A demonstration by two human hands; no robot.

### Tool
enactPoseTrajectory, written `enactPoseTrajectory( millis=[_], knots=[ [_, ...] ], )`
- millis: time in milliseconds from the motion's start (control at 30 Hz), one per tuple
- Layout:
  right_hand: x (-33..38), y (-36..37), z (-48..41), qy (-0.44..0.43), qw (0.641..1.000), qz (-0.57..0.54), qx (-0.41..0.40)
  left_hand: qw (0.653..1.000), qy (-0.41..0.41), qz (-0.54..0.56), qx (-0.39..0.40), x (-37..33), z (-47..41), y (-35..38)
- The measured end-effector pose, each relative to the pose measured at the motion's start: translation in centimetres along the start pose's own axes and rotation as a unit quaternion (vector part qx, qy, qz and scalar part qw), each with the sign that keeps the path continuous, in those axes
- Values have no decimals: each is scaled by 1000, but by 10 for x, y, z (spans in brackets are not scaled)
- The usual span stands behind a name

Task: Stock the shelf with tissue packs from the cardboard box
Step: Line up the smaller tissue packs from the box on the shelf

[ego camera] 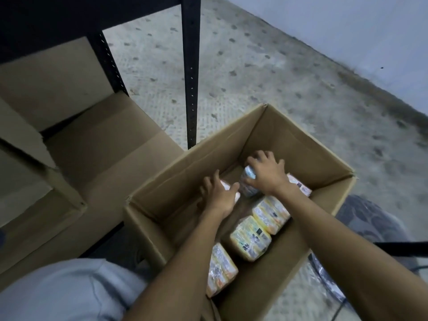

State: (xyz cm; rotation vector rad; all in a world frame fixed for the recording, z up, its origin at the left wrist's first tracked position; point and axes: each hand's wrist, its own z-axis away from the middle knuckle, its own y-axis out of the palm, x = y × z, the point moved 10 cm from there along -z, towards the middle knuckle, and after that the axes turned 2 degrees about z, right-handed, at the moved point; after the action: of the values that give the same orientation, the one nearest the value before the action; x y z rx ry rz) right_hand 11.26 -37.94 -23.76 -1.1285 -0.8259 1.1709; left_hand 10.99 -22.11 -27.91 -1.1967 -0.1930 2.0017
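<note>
An open cardboard box [301,140] stands on the floor in front of me. Inside lie several yellow tissue packs [251,238], in a row along the right side. My right hand [266,173] grips a blue-topped tissue pack [248,184] that stands upright at the far end of the box. My left hand [216,193] closes around a pale pink pack [228,188] just to its left; most of that pack is hidden under my fingers. The black metal shelf [191,72] rises at the upper left, behind the box.
Flattened cardboard sheets [97,144] lie on the low shelf level to the left. Speckled concrete floor [266,72] stretches beyond the box to a pale wall. A dark round object [370,218] sits right of the box. My grey trouser leg [64,290] fills the lower left.
</note>
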Motion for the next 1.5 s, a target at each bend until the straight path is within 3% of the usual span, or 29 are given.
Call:
enactPoseTrajectory(
  millis=[167, 267, 400, 767, 933, 1300, 1500],
  knots=[
    [5, 8, 1, 11, 999, -23, 35, 990, -68, 74, -98, 38, 1, -29],
    [7, 3, 3, 12, 999, -10, 31, 981, -107, 122, -106, 56, -1, -32],
    [6, -2, 9, 13, 1000, -14, 23, 987, -94, 92, -96, 50, 2, -35],
    [-2, -78, 71, 4, 990, -117, -85, 985, 56, -77, -144, -13, 63, -78],
    [2, -136, 115, -6, 980, -123, -155, 968, 153, -79, -182, -55, 116, -111],
    [17, -259, 226, -20, 933, -173, -314, 925, 279, -60, -251, -96, 231, -197],
    [29, -319, 271, -46, 903, -189, -383, 876, 346, -66, -329, -135, 305, -246]
  ],
)
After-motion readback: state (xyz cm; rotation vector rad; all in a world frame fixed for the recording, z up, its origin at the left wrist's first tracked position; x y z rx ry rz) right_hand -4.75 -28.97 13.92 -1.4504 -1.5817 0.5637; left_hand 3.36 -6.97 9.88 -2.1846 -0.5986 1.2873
